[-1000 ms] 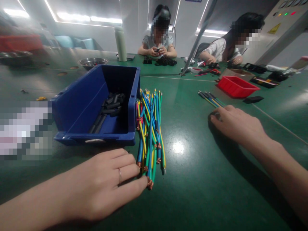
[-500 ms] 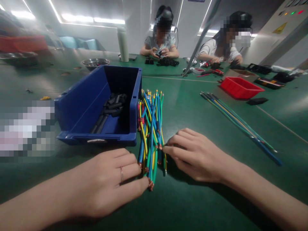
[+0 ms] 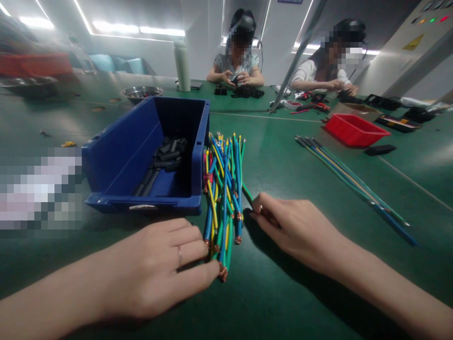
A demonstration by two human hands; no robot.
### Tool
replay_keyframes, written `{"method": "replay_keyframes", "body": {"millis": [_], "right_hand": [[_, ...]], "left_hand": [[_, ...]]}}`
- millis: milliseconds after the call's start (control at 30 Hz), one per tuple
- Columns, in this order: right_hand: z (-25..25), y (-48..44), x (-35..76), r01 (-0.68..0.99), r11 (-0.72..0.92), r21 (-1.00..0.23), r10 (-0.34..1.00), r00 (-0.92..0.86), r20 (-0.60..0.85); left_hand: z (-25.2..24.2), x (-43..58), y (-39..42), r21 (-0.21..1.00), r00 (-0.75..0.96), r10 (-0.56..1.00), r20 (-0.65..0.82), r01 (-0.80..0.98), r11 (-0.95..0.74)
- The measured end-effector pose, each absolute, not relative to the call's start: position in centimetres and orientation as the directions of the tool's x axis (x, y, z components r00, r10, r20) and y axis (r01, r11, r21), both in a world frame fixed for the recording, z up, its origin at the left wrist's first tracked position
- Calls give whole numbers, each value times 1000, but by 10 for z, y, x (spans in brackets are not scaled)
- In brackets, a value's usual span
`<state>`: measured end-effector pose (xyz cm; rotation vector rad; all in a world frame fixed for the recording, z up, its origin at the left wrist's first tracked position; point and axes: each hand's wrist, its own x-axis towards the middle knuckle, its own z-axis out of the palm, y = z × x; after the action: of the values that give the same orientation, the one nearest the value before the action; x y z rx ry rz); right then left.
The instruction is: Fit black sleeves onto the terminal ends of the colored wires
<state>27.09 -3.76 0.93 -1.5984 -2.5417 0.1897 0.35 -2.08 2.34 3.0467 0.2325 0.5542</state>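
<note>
A bundle of blue, green and yellow wires (image 3: 223,189) with copper ends lies on the green table beside a blue bin (image 3: 116,160). My left hand (image 3: 152,269) rests at the bundle's near end, fingers curled against the wire tips. My right hand (image 3: 297,226) is at the bundle's right side, pinching a single green wire (image 3: 247,192) that angles away from the rest. Black tubes (image 3: 163,158) lie inside the bin.
A second group of long wires (image 3: 347,179) lies to the right. A red tray (image 3: 354,130), black parts, a metal bowl (image 3: 141,92) and a pale bottle (image 3: 183,66) stand farther back. Two other people work at the table's far side.
My right hand came from the far right wires to the bundle and closed on one green wire, drawing it slightly out. My left hand stayed put.
</note>
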Motion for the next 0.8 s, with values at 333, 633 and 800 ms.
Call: {"method": "replay_keyframes", "body": {"millis": [333,633,800], "right_hand": [[7,-34,278,918,250,-307,965,-211,153],[22,-28,276,421,-267,-867,952,-27,-306],[18,-28,269,278,-291,-916,956,42,-291]], "left_hand": [[25,3,-21,56,927,145,347,134,-989],[26,0,-20,54,933,136,334,125,-991],[29,0,-20,52,928,128,351,117,-992]]}}
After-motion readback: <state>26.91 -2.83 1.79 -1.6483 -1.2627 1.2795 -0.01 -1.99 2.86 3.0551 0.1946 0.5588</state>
